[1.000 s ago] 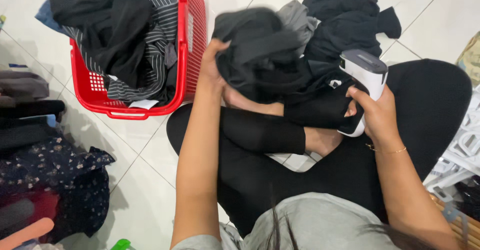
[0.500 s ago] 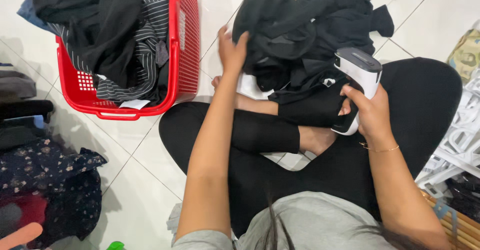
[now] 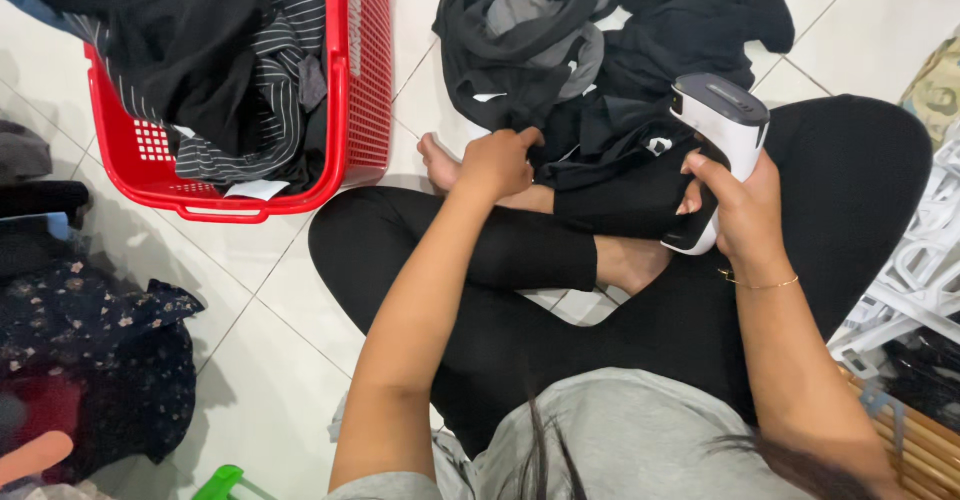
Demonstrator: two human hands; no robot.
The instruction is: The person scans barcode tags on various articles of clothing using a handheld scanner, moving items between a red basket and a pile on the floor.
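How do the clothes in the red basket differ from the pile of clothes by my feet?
The clothes in the red basket include a white-striped dark garment; the floor pile is plain black and grey. The basket clothes sit heaped inside the red basket; the pile lies loose on the white tiles. The left hand grips the pile's edge, while no hand touches the basket clothes. Both are crumpled, mostly dark garments.

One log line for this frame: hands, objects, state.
left hand: gripping dark garment pile on white tiled floor | right hand: holding white-and-grey handheld scanner | red plastic laundry basket: full of clothes
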